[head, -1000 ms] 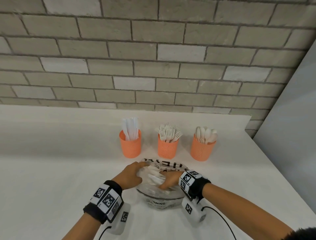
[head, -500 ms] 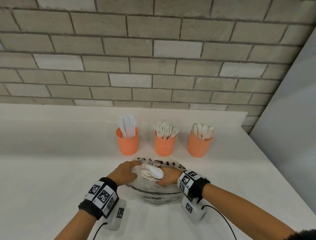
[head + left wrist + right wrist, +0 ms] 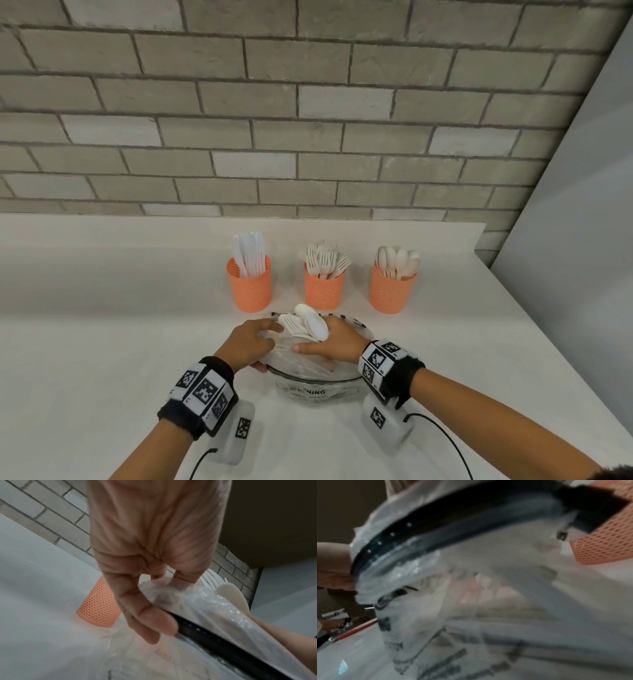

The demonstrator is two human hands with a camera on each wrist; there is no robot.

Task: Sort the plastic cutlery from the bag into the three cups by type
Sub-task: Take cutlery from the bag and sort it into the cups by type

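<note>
Since a moment ago, a bunch of white spoons and forks [image 3: 305,327] is rising out of the clear bag's [image 3: 313,380] mouth, my right hand [image 3: 334,342] curling round their handles. At nine o'clock of it, my left hand [image 3: 245,346] is pinching the bag's rim between thumb and fingers [image 3: 150,620]. At twelve o'clock three orange cups are standing: knives [image 3: 249,284], forks [image 3: 323,286], spoons [image 3: 392,287].

left grip [image 3: 247,344] pinching, right grip [image 3: 334,342] curled, holding
</note>
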